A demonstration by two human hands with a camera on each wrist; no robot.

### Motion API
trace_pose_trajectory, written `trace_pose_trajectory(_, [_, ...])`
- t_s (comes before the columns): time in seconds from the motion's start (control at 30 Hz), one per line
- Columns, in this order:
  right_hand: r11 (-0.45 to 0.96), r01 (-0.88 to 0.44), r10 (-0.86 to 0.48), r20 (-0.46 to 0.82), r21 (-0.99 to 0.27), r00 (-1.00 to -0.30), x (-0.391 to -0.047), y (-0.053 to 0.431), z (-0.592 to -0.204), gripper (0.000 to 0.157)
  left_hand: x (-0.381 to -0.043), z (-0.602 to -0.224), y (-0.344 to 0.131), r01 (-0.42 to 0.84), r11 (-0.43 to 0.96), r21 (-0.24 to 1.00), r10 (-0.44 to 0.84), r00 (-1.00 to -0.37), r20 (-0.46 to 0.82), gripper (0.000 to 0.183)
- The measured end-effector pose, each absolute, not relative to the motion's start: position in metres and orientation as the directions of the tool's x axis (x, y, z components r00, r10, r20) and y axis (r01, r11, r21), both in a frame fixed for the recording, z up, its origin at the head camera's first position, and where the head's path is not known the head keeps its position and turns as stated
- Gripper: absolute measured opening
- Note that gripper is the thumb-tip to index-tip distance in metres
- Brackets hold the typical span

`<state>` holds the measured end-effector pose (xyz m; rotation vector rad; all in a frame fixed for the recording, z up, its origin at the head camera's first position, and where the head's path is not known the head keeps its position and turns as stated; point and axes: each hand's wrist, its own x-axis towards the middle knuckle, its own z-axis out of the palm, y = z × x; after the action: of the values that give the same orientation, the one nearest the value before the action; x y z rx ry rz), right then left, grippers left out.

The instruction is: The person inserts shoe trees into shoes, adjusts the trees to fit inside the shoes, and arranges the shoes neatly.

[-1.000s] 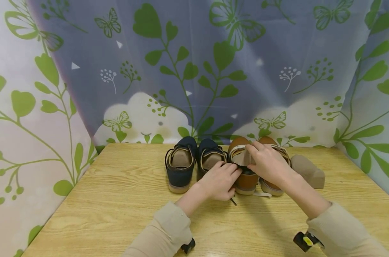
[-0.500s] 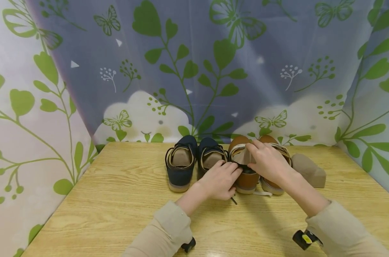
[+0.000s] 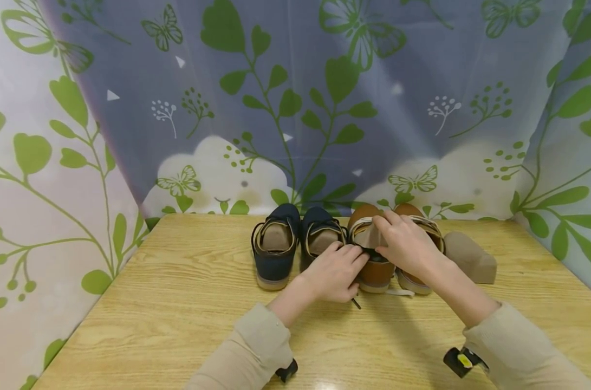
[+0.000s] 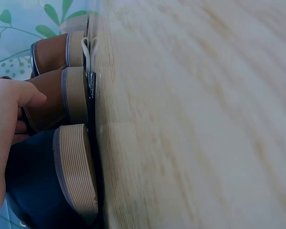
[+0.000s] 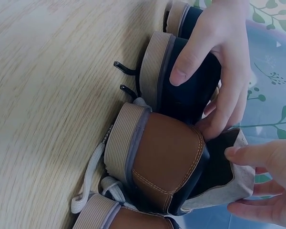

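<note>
My right hand [image 3: 406, 244] pinches a grey-beige moulded shoe insert [image 5: 219, 193] between thumb and fingers. The insert stands tilted in the opening of a brown leather shoe [image 5: 167, 150], its back end raised above the heel collar. My left hand [image 3: 335, 272] holds that same shoe by the side of its collar, fingertips curled at the edge and thumb near the heel. Right beside it, partly behind the left hand, is a navy shoe [image 3: 318, 216] with an insert inside. Another brown shoe [image 3: 414, 281] with pale laces stands to the right, partly hidden by the right hand.
A second navy shoe [image 3: 274, 265], also with an insert, stands at the left of the row. One loose insert [image 3: 471, 260] lies on the wooden table [image 3: 193, 314] at the right. Behind the shoes hangs a patterned cloth [image 3: 305, 108]. Lace ends [image 5: 88, 183] trail on the table.
Both hands stay on the brown shoe and its insert, with hardly any movement. The head view has shifted very slightly.
</note>
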<state>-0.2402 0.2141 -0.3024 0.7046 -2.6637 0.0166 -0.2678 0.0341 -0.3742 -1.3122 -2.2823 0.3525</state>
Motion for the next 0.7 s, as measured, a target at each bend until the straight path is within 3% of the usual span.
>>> trace_pose_trajectory(0.7, [0.874, -0.472, -0.48, 0.362, 0.117, -0.799, -0.2441, 0.2103, -0.3055, 0.058, -0.2688, -0.3751, 0.0344, 0.732, 0.503, -0.459, 0.864, -0.413, 0.288, 0.054])
